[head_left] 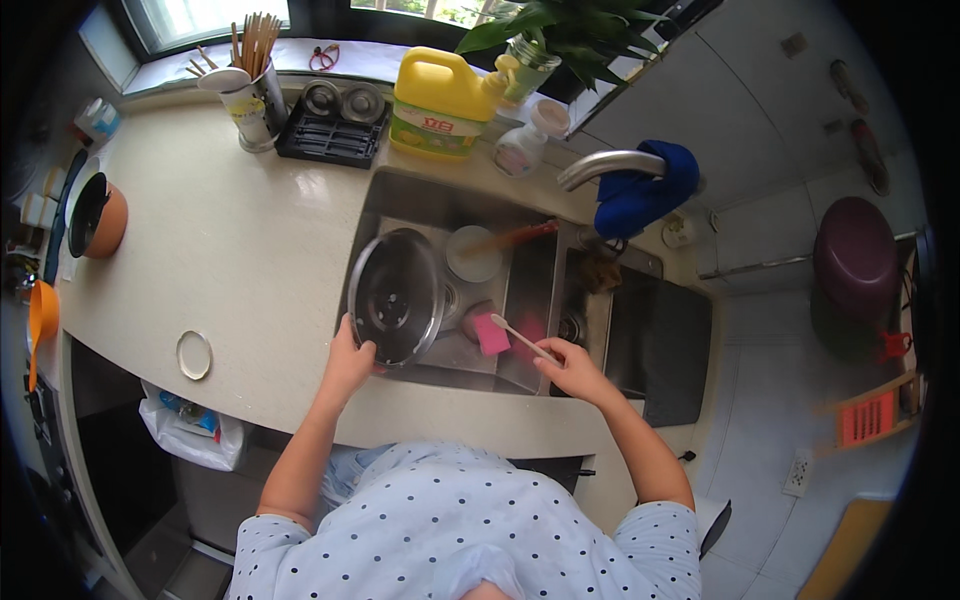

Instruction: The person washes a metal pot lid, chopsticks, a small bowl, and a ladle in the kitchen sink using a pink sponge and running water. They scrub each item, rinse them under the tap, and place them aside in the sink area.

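Note:
In my left hand point(350, 362) I grip the near-left rim of a round glass pot lid point(410, 285), tilted up over the left side of the steel sink point(365, 215). Pinched in the fingers of my right hand point(575, 370) is a thin, pale toothbrush-like brush point(527, 338). Its whitish head overlaps the edge of a pink sponge point(493, 336) in the sink; whether they touch I cannot tell. Behind the sponge sits a whitish bowl point(474, 262), with a red-handled utensil point(520, 237) lying across it.
A curved faucet point(610, 165) draped with a blue cloth point(650, 190) rises behind the sink. Along the back stand a yellow jug point(440, 105), a white bottle point(520, 145) and a black rack point(330, 135). A clear ring point(194, 355) lies on the left counter point(250, 260).

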Available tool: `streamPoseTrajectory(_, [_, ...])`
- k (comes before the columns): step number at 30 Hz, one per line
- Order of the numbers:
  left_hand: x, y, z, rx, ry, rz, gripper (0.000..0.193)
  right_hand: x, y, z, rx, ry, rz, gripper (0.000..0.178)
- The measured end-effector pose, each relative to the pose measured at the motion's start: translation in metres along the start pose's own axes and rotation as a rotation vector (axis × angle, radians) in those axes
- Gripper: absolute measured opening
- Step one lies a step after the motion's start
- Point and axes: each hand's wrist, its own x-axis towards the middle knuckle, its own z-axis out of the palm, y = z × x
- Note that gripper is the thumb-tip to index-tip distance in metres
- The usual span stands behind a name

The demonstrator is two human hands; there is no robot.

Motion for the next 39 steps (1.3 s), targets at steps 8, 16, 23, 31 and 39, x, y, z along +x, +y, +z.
streamPoseTrajectory(8, [0.004,0.02,-0.021,0.547,0.143,0.939,0.029,0.028,-0.019,0.02,0.85,0.039,0.23,0.028])
streamPoseTrajectory(16, [0.05,0.034,-0.084,0.865,0.193,1.172,0.026,0.031,-0.003,0.043,0.837,-0.017,0.24,0.023])
streamPoseTrajectory(23, [0.067,0.031,-0.132,0.989,0.28,1.204,0.026,0.028,-0.001,0.05,0.896,-0.009,0.293,0.02])
streamPoseTrajectory(31, [0.093,0.014,-0.169,1.186,0.215,1.197,0.036,0.07,-0.049,0.1,0.83,-0.107,0.313,0.029])
streamPoseTrajectory(39, [0.12,0.015,-0.189,1.353,0.17,1.123,0.036,0.168,-0.093,0.185,1.031,-0.16,0.184,0.039])
